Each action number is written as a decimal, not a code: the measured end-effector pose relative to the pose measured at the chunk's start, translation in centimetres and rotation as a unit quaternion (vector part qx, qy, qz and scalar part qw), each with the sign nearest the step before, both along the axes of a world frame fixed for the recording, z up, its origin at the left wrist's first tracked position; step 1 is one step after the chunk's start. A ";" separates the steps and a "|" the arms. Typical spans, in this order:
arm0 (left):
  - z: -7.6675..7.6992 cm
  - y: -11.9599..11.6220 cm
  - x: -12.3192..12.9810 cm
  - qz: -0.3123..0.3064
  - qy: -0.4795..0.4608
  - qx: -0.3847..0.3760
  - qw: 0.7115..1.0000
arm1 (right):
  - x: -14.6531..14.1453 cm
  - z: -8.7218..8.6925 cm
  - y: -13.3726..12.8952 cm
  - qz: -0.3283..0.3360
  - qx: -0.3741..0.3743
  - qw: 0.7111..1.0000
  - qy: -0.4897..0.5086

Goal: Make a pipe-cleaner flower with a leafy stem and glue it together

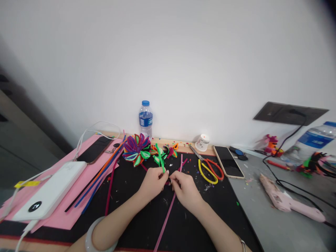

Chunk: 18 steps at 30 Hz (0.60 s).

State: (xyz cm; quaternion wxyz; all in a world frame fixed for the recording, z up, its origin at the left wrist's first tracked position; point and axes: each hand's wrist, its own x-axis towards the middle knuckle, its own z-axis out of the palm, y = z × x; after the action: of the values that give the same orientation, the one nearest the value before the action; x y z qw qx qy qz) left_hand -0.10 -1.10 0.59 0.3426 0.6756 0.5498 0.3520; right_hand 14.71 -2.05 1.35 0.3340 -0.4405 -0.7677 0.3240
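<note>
Over the black mat (141,224), my left hand (153,183) pinches a bright green pipe cleaner piece (159,159), bent into loops that stand up above the fingertips. My right hand (186,190) is closed close beside it, thumb and forefinger pressed together on something dark and too small to make out. Just behind the hands lies a pipe cleaner flower (136,148) with purple, green and red looped petals. A smaller orange and magenta looped piece (173,150) is to its right. One long pink stick (166,222) runs under my right hand.
Scissors (208,169) with yellow and red handles and a phone (229,161) lie right of my hands, near a paper cup (202,142). A pink glue gun (291,203) rests farther right. At left are pipe cleaners (97,182) and a power bank (51,190); a bottle (145,119) stands behind.
</note>
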 end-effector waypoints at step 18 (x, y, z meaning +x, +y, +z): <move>0.8 0.0 -0.7 -0.125 -0.107 0.009 0.986 | 1.2 0.4 1.0 0.096 -0.413 0.842 0.333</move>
State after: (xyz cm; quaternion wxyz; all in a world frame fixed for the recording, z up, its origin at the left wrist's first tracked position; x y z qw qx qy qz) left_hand -0.76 -1.05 1.44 0.4344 0.7006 0.4183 0.3813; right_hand 15.88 -1.07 1.76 0.3242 -0.3271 -0.4436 0.7688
